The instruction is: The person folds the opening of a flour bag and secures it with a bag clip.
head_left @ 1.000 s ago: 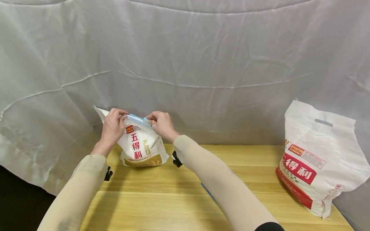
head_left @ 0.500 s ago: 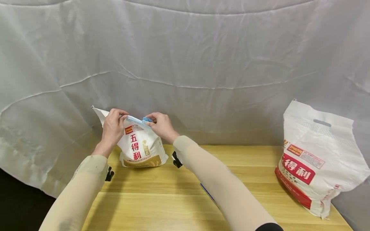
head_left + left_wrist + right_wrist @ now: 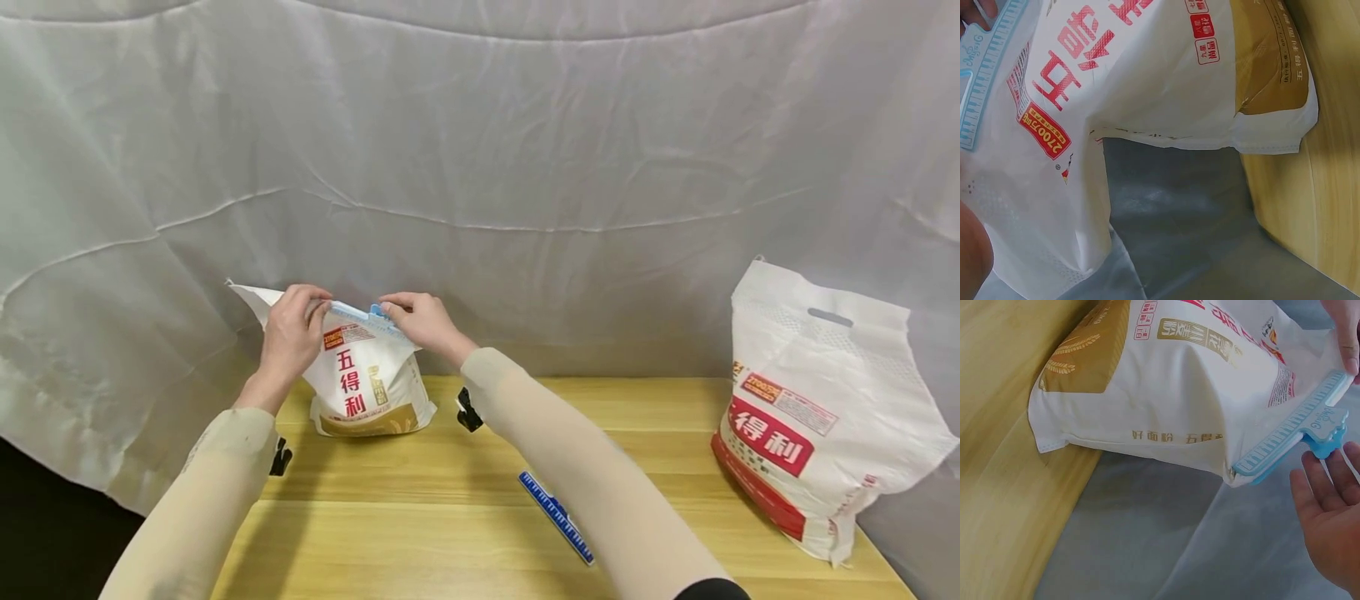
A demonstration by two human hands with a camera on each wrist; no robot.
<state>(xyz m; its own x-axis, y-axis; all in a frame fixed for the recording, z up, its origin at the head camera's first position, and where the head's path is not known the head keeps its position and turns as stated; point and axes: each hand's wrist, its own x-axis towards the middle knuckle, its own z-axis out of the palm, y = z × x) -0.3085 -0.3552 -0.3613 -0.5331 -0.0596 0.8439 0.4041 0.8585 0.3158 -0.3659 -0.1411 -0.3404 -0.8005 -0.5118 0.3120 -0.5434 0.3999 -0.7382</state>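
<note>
The white flour bag (image 3: 358,375) with red lettering and a gold base stands at the back left of the table. Its gathered top carries a light blue bag clip (image 3: 990,65) with a piano-key pattern. With thumb and fingers, my left hand (image 3: 294,333) pinches the bag top at the clip's left end. Close by the clip's handle are the fingertips of my right hand (image 3: 423,321). In the right wrist view its fingers (image 3: 1316,478) stretch out beside the handle, palm showing, and the handle itself is uncovered.
A dark blue clip (image 3: 557,517) with the same key pattern lies on the wooden table (image 3: 390,533), beside my right forearm. At the right edge stands a second, red-and-white flour bag (image 3: 825,417) with a cut-out handle. Grey cloth (image 3: 525,167) hangs behind.
The light blue clip's bar has come flat against the bag top. My right fingers have eased off its handle, and the right forearm has shifted right, uncovering more of the dark blue clip.
</note>
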